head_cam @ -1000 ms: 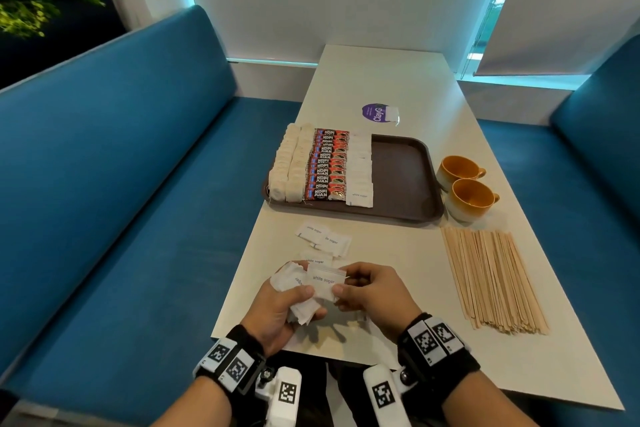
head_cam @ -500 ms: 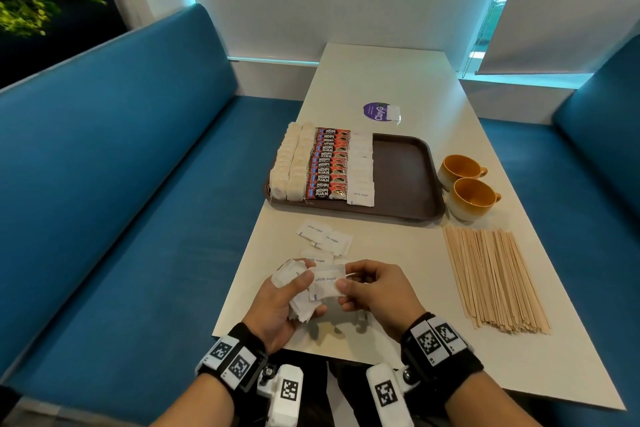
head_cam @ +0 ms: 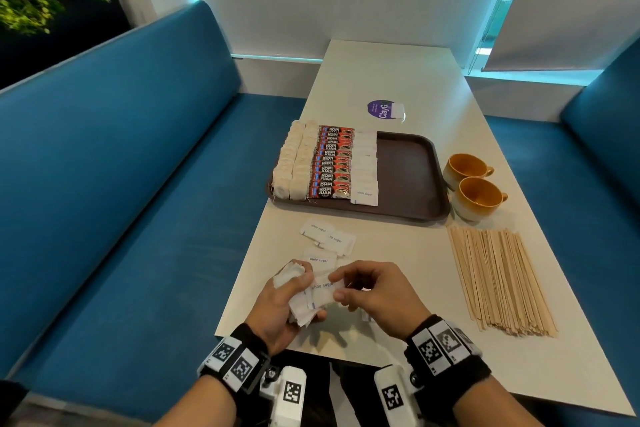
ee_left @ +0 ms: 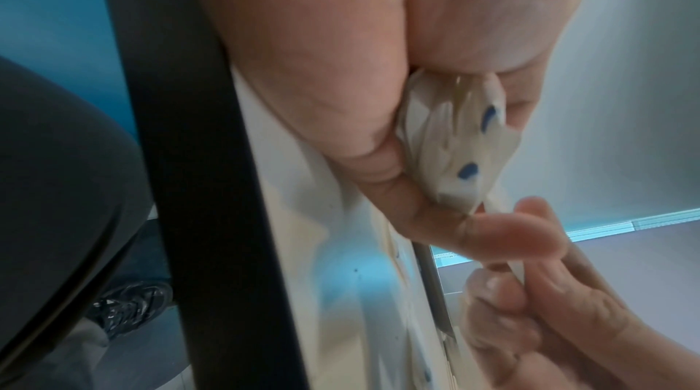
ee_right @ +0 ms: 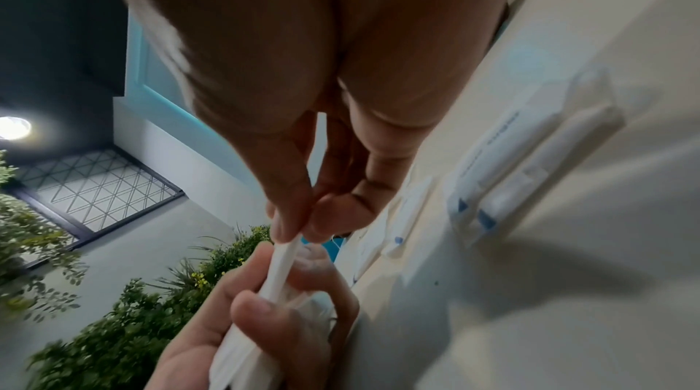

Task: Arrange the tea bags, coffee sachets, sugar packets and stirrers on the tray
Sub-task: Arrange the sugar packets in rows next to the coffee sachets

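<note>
Since a second ago the right hand (head_cam: 377, 291) has pinched the top sugar packet (head_cam: 323, 288), printed "white sugar", on the bunch (head_cam: 299, 314) clamped in the left hand (head_cam: 277, 308), squaring it up; judged: gathering before the tray (head_cam: 408, 173). Loose packets (head_cam: 327, 236) lie just below the tray, stirrers (head_cam: 498, 279) below-right. On the tray: tea bags (head_cam: 294, 163), "KOPI JUAN" sachets (head_cam: 332, 163), a sugar row (head_cam: 364, 166). Sticker (head_cam: 381, 110) above: "ClayG".

Right hand: your right hand (head_cam: 377, 291) has closed in on the bundle, its grip now pinching the top sugar packet (head_cam: 323, 289) by its right edge.
Top packet: it has slid partway out of the stack in your left hand (head_cam: 284, 305), toward the right.
Left thumb: pressed over the bundle now.
</note>
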Tool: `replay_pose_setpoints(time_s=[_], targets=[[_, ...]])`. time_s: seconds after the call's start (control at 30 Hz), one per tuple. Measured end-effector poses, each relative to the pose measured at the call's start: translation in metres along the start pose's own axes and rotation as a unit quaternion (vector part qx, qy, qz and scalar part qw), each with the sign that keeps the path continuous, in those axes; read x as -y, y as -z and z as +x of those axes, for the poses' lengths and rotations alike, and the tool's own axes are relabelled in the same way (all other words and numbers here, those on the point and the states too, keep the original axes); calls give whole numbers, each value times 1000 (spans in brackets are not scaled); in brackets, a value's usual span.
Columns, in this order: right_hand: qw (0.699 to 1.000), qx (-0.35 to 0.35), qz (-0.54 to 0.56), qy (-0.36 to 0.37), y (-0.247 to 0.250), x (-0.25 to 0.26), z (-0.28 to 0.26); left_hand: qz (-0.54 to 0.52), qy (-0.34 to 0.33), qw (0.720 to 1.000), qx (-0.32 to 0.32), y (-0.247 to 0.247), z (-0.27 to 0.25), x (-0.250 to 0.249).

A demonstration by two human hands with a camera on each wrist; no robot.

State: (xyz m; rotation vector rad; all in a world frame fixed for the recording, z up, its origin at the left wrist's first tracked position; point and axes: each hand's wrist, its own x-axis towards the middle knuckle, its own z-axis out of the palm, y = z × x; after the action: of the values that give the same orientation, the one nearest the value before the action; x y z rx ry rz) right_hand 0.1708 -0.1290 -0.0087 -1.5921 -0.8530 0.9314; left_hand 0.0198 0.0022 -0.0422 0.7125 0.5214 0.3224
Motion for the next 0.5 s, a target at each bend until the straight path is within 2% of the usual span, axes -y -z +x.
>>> replay_pose_setpoints(time_s=[0.1,0.2,0.3,0.4,0.5], targets=[[1000,9,-11,-1,4,4,4,12,-5,1000,-11,-1,1,0],[999,-19,-38,6,15,11,16,-2,5,999,-33,1,4,1],[996,-86,-14,12,34,24,36,-62,20,998,-9,6,5,1],[984,-174,25,25,61,36,67,-71,20,997,17,8,5,1],[971,-224,77,13,86,37,100,-61,23,998,23,6,4,1]])
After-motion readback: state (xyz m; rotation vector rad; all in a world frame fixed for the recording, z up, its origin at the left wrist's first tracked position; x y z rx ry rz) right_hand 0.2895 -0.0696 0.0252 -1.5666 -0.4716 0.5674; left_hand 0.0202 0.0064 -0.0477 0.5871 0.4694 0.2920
